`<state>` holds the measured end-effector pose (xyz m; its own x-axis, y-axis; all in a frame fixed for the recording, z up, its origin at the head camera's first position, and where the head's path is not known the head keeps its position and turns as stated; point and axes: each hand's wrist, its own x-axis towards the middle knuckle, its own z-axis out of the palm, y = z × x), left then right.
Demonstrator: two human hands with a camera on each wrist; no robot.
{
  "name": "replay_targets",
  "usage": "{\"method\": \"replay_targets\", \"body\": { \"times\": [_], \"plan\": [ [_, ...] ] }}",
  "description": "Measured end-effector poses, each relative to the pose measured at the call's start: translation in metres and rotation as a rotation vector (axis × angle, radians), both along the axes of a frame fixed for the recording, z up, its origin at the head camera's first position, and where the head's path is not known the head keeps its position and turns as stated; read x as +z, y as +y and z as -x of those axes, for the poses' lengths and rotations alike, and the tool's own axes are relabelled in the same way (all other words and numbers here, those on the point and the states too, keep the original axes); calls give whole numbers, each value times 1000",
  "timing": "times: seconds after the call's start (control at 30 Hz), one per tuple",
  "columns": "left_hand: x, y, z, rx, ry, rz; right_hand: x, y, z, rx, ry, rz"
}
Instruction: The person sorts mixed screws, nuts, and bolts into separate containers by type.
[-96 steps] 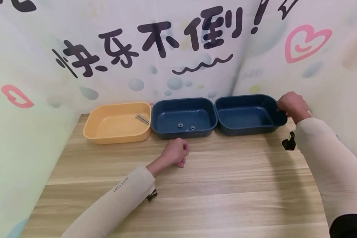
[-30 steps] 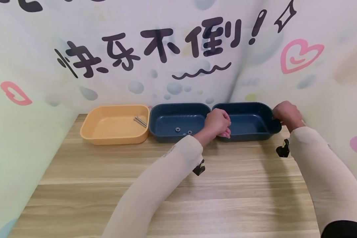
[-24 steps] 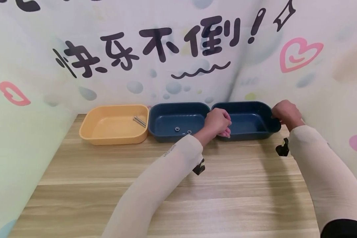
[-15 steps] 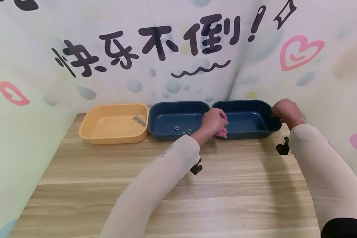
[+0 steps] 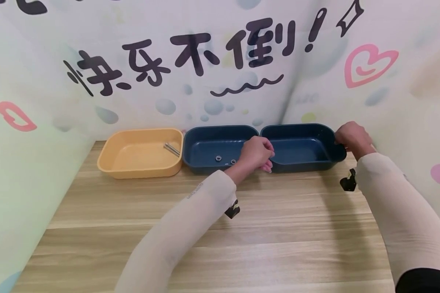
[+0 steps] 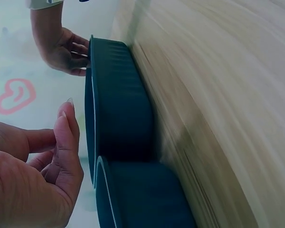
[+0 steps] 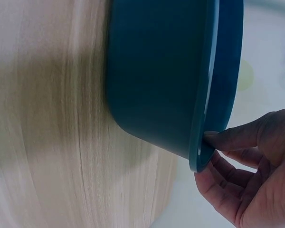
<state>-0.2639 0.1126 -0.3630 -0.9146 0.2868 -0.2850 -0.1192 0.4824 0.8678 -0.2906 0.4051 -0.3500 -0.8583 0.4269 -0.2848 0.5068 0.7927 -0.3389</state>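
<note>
My right hand (image 7: 266, 166) pinches the right end of the right blue bin (image 7: 152, 76), thumb inside the rim and fingers outside. My left hand (image 5: 256, 154) hovers over the front right corner of the middle blue bin (image 5: 198, 165), near its junction with the right bin. In the left wrist view, the left fingers bend loosely toward the thumb, and nothing shows between them. Two small metal nuts (image 5: 218, 158) lie in the middle bin, one partly behind the left wrist. Metal bolts (image 5: 172, 149) lean in the right part of the yellow bin (image 5: 143, 173).
All three bins stand in a row at the back of the wood-grain table (image 5: 278, 228), against a printed cloth backdrop (image 5: 220, 61). Black wrist cameras (image 5: 233, 209) hang under both sleeves.
From near the table's middle, my left hand went right to the meeting point of the blue bins, then drew slightly back left. My right hand keeps its grip on the right bin's rim.
</note>
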Motion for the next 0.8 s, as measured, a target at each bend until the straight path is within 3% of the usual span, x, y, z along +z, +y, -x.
{"method": "replay_targets", "body": {
  "times": [0.47,0.8],
  "plan": [
    [2,-41,-14,-37,12,4,-2,0,-1,-4,-19,-8],
    [3,-71,-28,-115,29,64,-4,4,-3,20,7,23]
  ]
}}
